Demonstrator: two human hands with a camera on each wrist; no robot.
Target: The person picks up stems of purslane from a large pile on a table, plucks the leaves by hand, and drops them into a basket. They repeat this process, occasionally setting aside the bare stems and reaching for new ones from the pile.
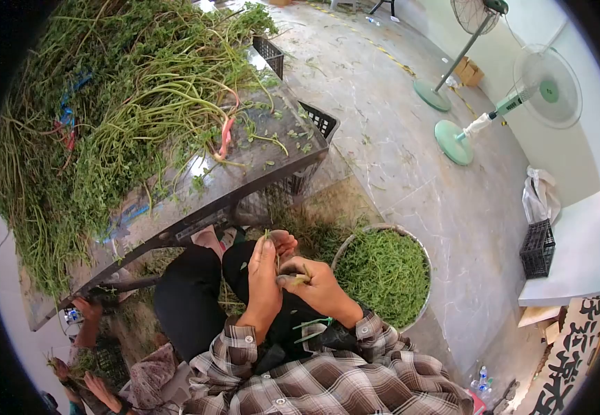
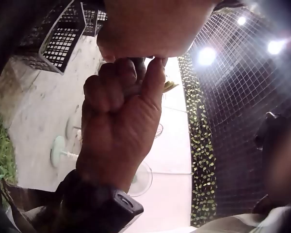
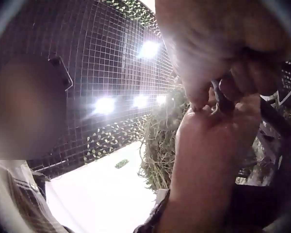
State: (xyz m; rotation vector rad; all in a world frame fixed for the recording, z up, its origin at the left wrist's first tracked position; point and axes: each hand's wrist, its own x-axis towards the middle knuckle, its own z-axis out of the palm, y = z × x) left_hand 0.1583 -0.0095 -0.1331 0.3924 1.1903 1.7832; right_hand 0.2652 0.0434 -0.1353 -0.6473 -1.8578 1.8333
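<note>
In the head view the left hand point(image 1: 263, 285) is raised in front of the lap, with thin green stem tips point(image 1: 267, 236) showing above its thumb and fingers. Against its palm side, the right hand point(image 1: 319, 287) has curled fingers and pinches a short yellowish-green stem piece point(image 1: 302, 278). The left wrist view has the left hand point(image 2: 155, 26) large at the top and the curled right hand point(image 2: 119, 119) below it, a yellowish bit point(image 2: 170, 86) beside the thumb. In the right wrist view the right hand point(image 3: 228, 43) meets the left hand point(image 3: 211, 141); the stems are mostly hidden.
A table point(image 1: 258, 166) at upper left bears a large heap of leafy stems point(image 1: 141, 90). Right of the hands stands a round tub point(image 1: 427, 277) of cut greens point(image 1: 383, 277). Black crates point(image 1: 319, 123), fans point(image 1: 454, 142) and another person's hands point(image 1: 99, 391) are also around.
</note>
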